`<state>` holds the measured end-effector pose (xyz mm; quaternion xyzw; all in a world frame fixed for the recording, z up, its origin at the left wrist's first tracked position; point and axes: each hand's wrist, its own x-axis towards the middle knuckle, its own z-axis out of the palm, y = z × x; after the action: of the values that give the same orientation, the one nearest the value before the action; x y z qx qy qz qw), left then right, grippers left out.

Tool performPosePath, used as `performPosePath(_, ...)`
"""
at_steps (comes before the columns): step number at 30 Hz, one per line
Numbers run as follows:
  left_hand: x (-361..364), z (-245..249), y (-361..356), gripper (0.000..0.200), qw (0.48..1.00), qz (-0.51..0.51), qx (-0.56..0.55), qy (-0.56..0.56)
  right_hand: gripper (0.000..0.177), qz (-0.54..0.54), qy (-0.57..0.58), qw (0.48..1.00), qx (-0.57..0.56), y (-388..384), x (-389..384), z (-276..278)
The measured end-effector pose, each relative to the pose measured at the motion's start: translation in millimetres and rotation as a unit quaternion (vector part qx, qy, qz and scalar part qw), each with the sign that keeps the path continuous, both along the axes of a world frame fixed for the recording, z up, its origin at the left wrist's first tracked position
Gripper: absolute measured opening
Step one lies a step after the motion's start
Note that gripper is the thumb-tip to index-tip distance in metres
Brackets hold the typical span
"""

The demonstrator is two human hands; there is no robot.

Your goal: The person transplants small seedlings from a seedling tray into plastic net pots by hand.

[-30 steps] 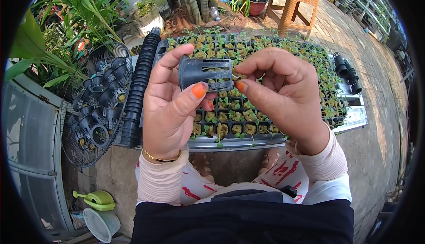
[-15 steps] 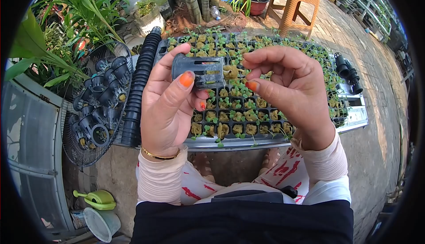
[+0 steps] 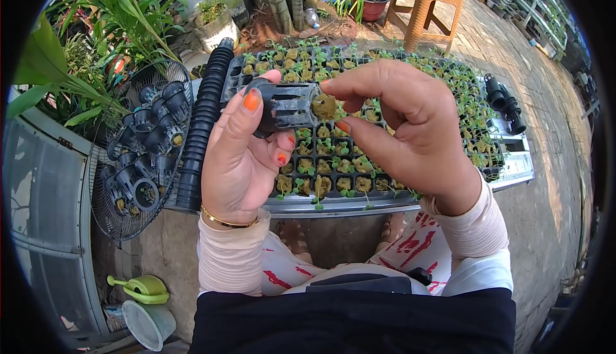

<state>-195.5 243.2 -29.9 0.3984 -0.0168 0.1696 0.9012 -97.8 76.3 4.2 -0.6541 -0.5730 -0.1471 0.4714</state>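
My left hand (image 3: 234, 142) is closed around a slotted black net pot (image 3: 292, 105) tipped on its side, thumb on top near the rim. From the pot's narrow end, which faces right, a yellow-brown growing plug (image 3: 323, 106) sticks out. My right hand (image 3: 410, 123) is curled at that end, thumb and index finger apart. Its index fingertip is right at the pot's end, above the plug, and the thumb tip is just below and to the right. Beneath both hands lies a black seedling tray (image 3: 333, 187) with green sprouts growing in similar plugs.
On the left, a wire basket (image 3: 106, 222) holds several net pots (image 3: 154, 139). A long stack of black pots (image 3: 204, 116) lies along the tray's left side. More black pots (image 3: 504, 103) are at the right. A woven-pattern stool (image 3: 427, 4) stands behind; a green watering can (image 3: 144, 288) sits low left.
My left hand has turned the net pot so its plug end faces me more. The right hand has moved left, bringing its fingertips close around the plug.
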Motion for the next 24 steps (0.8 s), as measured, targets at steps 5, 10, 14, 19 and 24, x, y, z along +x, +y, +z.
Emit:
performPosePath(5,-1.3,-0.4,1.1,0.044,1.0,-0.016,-0.002,0.008,0.028,0.002,-0.064,0.998,0.004,2.5,0.9,-1.1)
performPosePath(10,-2.5,0.3,0.9,0.042,1.0,-0.022,-0.004,0.01,0.024,0.004,-0.093,0.995,0.025,7.9,0.1,-4.1)
performPosePath(14,-2.5,-0.1,1.6,0.042,1.0,-0.024,0.009,0.009,0.02,-0.012,-0.105,0.992,0.064,11.0,-1.8,-5.7)
performPosePath(19,-3.7,0.0,1.7,0.043,1.0,-0.024,0.009,0.012,0.021,-0.01,-0.112,0.992,0.065,10.9,-3.9,-8.5)
performPosePath(24,-4.9,3.2,-2.2,0.055,0.993,0.044,0.108,0.012,0.023,-0.018,-0.012,1.0,0.02,0.7,-8.2,-2.6)
